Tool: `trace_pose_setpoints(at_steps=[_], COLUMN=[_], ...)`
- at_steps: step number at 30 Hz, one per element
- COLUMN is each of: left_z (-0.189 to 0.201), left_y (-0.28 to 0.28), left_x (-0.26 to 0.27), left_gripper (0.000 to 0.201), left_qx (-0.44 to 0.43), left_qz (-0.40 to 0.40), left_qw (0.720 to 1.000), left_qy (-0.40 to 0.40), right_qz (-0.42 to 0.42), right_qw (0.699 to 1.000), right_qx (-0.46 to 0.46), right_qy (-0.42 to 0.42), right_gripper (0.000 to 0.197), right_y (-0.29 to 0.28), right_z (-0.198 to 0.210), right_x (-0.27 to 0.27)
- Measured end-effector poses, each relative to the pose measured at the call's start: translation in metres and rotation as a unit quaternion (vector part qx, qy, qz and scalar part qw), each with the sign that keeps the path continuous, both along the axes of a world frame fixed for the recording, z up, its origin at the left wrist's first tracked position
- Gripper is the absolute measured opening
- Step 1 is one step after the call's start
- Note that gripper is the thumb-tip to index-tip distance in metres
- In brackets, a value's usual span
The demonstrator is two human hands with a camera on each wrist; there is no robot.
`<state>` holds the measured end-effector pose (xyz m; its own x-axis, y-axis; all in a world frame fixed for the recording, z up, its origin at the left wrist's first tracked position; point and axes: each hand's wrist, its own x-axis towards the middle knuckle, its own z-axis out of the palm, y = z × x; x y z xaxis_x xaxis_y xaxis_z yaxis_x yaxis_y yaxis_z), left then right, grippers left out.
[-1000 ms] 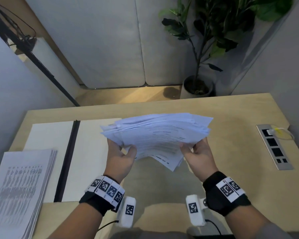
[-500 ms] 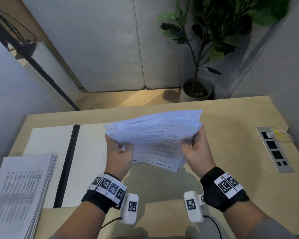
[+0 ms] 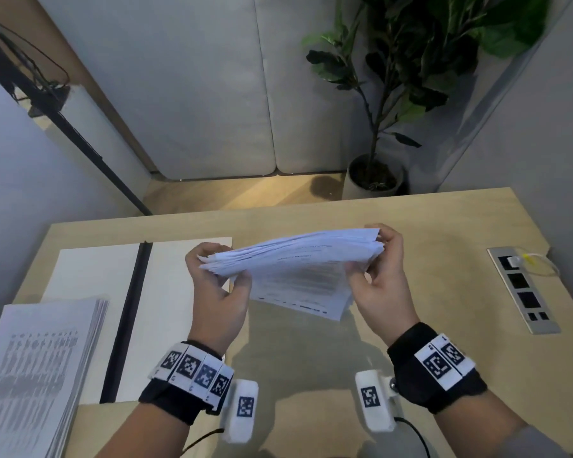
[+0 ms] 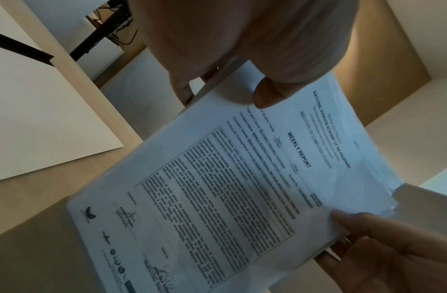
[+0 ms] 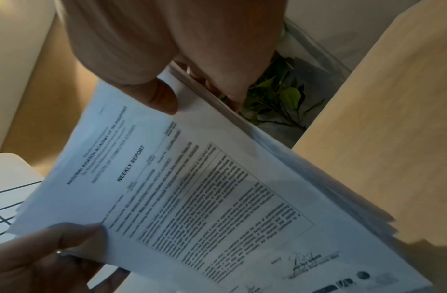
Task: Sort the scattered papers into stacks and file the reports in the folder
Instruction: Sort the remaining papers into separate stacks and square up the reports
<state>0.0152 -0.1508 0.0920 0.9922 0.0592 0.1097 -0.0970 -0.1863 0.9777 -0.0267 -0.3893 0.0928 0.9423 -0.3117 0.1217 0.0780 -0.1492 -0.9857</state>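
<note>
I hold a thick stack of reports (image 3: 298, 269) in the air above the desk, its sheets nearly squared. The top sheet is headed "WEEKLY REPORT" (image 4: 299, 150). My left hand (image 3: 219, 272) grips the stack's left edge, thumb (image 4: 267, 97) on top and fingers underneath. My right hand (image 3: 374, 259) grips the right edge the same way, thumb (image 5: 162, 99) on the top sheet. An open white folder (image 3: 90, 279) with a black spine lies flat on the desk to the left. A second stack of papers (image 3: 37, 368), printed with tables, overlaps the folder's near left corner.
The wooden desk (image 3: 427, 246) has a metal socket panel (image 3: 523, 292) with a yellow-cabled plug at its right edge. A potted plant (image 3: 374, 173) stands on the floor behind the desk. Grey padded walls close in the booth.
The fanned sheets have been drawn together into a tighter stack. The stack has tipped flatter and rises to the right, and my right hand has moved up along its edge.
</note>
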Motion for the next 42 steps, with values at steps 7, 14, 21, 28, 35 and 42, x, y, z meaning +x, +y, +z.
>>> trace_pose_setpoints(at_steps=[7, 14, 21, 28, 35, 42], left_z=[0.011, 0.019, 0.018, 0.021, 0.004, -0.017], left_y=[-0.006, -0.002, 0.000, -0.006, 0.000, 0.004], left_x=[0.009, 0.013, 0.017, 0.018, 0.024, 0.044], left_gripper=[0.059, 0.070, 0.035, 0.043, 0.066, 0.029], left_qx=[-0.011, 0.194, 0.215, 0.167, -0.054, 0.017], left_qz=[0.005, 0.002, 0.004, -0.013, -0.033, -0.098], left_qw=[1.000, 0.956, 0.952, 0.966, 0.997, 0.987], left_qy=[-0.024, -0.218, -0.220, -0.197, -0.054, 0.123], right_qz=[0.006, -0.041, -0.037, -0.007, -0.010, -0.024], right_qw=[0.975, 0.956, 0.955, 0.960, 0.984, 0.998], right_qx=[-0.206, -0.251, -0.259, -0.236, -0.113, 0.007], right_qy=[-0.083, -0.148, -0.141, -0.149, -0.135, -0.061], right_gripper=[0.100, 0.052, 0.045, 0.054, 0.051, 0.045], right_y=[0.007, 0.010, 0.010, 0.010, 0.006, -0.006], right_z=[0.010, 0.015, 0.017, 0.015, 0.012, 0.006], right_x=[0.006, 0.009, 0.009, 0.010, 0.007, 0.005])
